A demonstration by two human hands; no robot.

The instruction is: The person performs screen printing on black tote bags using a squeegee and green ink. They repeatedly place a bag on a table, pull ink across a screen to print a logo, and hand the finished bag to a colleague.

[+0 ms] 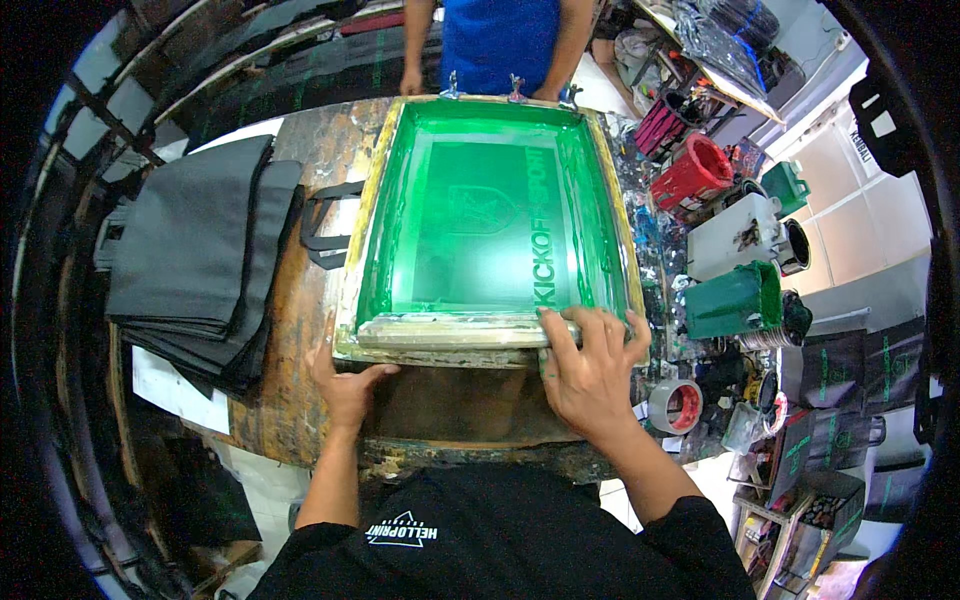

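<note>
A screen printing frame (617, 200) with pale, ink-smeared wooden edges lies on the worktable in front of me. Green ink covers its mesh (480, 180), where a shield emblem and lettering show through. Along the inner near end lies a long wooden squeegee (450, 331). My right hand (595, 370) is closed over its right end, fingers bent across the top. At the frame's near left corner, my left hand (345, 390) grips the edge, fingers along the left side and thumb along the near side. Black bag handles (325, 245) stick out from beneath the frame's left side.
A stack of black fabric bags (190, 240) lies left on the stained wooden table (290, 350). Metal clamps (516, 88) line the frame's far end, where a person in blue (500, 45) stands. Right are a red bucket (695, 170), a green container (735, 300) and a tape roll (676, 407).
</note>
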